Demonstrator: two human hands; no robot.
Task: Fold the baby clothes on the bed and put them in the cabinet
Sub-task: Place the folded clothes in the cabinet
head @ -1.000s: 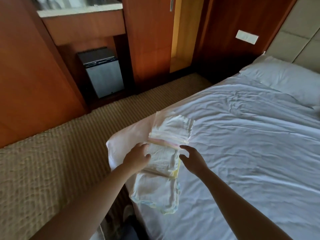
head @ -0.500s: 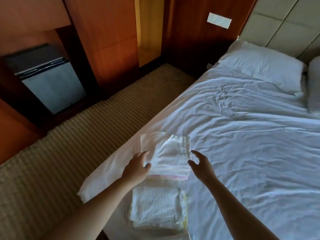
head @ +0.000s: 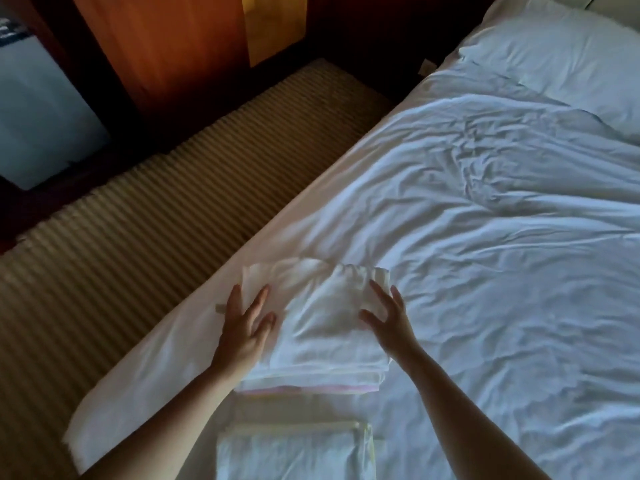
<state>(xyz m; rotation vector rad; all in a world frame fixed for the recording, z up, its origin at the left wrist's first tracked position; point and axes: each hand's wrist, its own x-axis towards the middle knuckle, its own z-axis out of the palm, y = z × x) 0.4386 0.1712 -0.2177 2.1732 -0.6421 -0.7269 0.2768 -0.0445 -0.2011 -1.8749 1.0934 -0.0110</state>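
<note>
Folding looks finished: a person's left hand (head: pixel 244 327) and right hand (head: pixel 389 317), fingers spread and gripping nothing, rest on either side of a folded stack of baby clothes (head: pixel 325 341) near the edge of the bed (head: pixel 485 271). A second folded pile (head: pixel 291 452) lies at 6 o'clock. The wooden cabinet (head: pixel 162 46), at 11 o'clock, likely awaits both.

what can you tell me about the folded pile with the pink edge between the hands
The folded pile is a stack of white, soft-looking cloth pieces, slightly creased on top, with pink trim along its near edge. It lies flat on the bed near the bed's left edge. The left hand rests with straight fingers on its left side; the right hand touches its right side with spread fingers.
</note>
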